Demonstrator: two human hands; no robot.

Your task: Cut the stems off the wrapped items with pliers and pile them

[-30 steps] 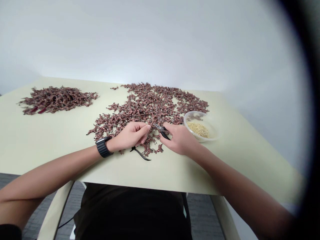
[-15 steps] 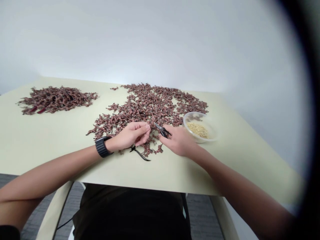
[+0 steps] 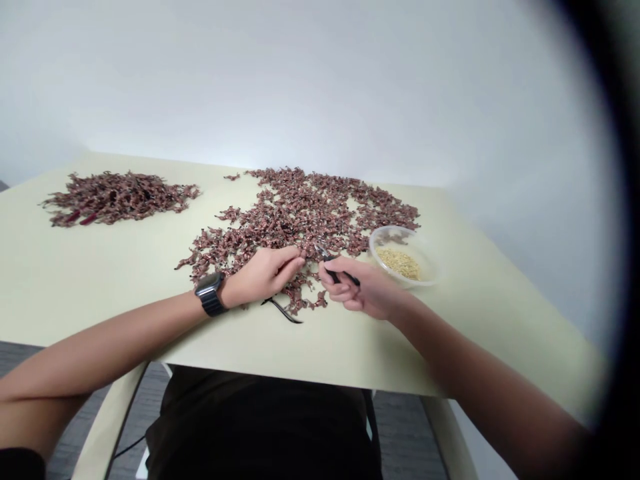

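Note:
My left hand (image 3: 265, 272), with a dark watch on its wrist, is pinched closed over the front of a spread of small reddish-brown pieces (image 3: 300, 207). Whatever its fingertips hold is too small to make out. My right hand (image 3: 357, 287) is wrapped round black-handled pliers (image 3: 330, 263), whose metal tips point up and left, close to the left fingertips. A black curved tool (image 3: 284, 312) lies on the table just below my left hand, partly hidden by it.
A clear round tub (image 3: 400, 257) with small yellow bits stands right of the spread. A second heap of reddish-brown pieces (image 3: 120, 197) lies at the left on the pale table (image 3: 325, 353). A wall rises behind.
My left hand has turned palm down, showing its back and the watch face. My right hand has rolled so its curled fingers show, and the pliers have turned with it.

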